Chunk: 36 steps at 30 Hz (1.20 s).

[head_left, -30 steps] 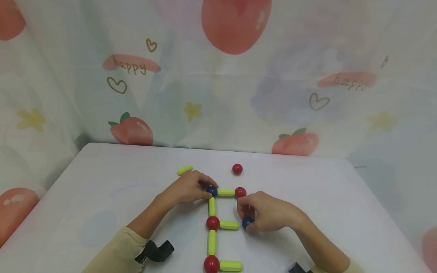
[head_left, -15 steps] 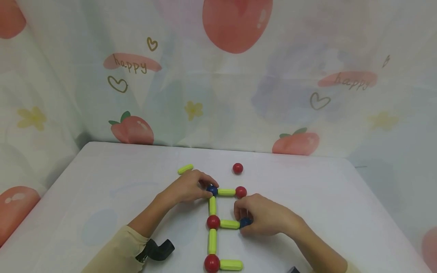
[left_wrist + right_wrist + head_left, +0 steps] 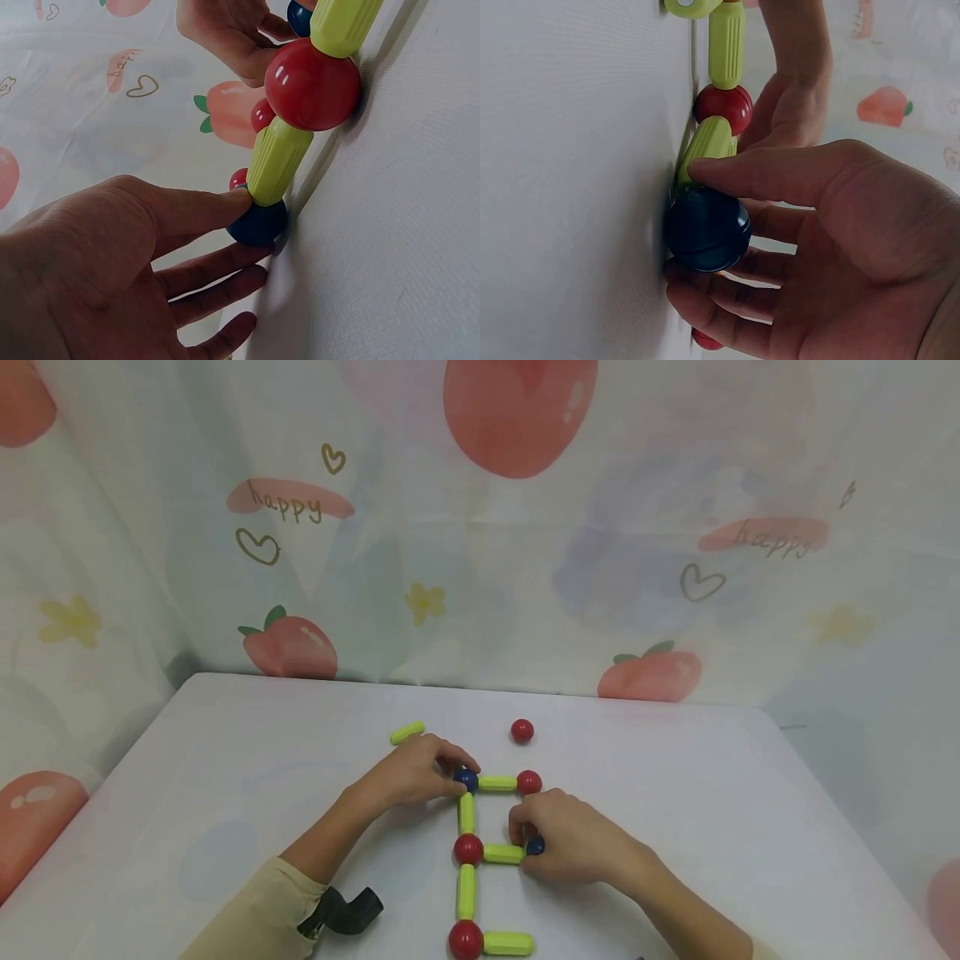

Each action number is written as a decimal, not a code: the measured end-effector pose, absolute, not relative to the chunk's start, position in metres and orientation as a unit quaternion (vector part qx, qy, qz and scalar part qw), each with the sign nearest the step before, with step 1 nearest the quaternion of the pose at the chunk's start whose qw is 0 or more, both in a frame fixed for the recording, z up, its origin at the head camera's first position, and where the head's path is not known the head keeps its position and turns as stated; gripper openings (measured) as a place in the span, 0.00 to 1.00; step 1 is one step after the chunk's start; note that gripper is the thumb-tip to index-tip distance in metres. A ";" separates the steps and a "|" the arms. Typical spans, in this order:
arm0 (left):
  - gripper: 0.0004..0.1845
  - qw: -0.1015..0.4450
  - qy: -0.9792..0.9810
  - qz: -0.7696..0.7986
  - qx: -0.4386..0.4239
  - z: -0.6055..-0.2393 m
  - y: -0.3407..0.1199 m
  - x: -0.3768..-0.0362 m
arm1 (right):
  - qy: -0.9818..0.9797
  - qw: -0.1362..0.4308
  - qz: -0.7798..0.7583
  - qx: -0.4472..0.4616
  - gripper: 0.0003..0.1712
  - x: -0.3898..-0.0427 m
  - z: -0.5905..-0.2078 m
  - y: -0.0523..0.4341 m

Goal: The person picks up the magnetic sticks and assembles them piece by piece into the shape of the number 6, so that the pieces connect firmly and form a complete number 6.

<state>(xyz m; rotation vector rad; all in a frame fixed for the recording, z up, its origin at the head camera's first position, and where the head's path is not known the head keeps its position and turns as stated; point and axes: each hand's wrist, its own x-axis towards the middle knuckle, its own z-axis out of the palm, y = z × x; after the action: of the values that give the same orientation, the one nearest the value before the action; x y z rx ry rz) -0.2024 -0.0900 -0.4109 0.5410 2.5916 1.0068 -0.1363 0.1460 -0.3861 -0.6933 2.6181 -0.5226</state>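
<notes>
On the table lies a frame of yellow-green rods and balls, with red balls at its middle joint (image 3: 468,849) and near joint (image 3: 465,938). My left hand (image 3: 420,771) pinches the blue ball (image 3: 467,779) at the far corner, its other fingers spread in the left wrist view. My right hand (image 3: 581,839) grips a second blue ball (image 3: 707,229), the thumb lying over the end of the middle side rod (image 3: 705,146). That ball meets the rod's end and is partly covered in the head view. A red ball (image 3: 528,782) ends the far side rod (image 3: 497,783).
A loose red ball (image 3: 522,731) lies beyond the frame. One loose yellow-green rod (image 3: 407,732) sits behind my left hand. The nearest side rod (image 3: 507,943) has a free right end. A patterned cloth (image 3: 480,543) hangs behind the white table (image 3: 247,718).
My right hand has moved left with the blue ball, which came from a small gap up to the middle side rod's end. My left hand stays on the far blue ball.
</notes>
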 end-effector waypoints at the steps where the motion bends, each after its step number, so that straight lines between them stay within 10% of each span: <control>1: 0.15 0.154 0.904 0.352 0.189 -0.411 -0.090 -0.202 | 0.932 0.189 -0.185 -0.248 0.13 -0.136 -0.386 0.146; 36: 0.15 0.164 0.900 0.360 0.184 -0.411 -0.091 -0.204 | 0.921 0.181 -0.246 -0.243 0.09 -0.145 -0.376 0.159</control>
<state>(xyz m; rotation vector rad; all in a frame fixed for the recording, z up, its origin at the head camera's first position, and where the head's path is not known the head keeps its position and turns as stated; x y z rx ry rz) -0.2036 -0.0908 -0.4109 0.5259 2.5654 1.0259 -0.1450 0.1594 -0.3761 -0.6878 2.6000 -0.6959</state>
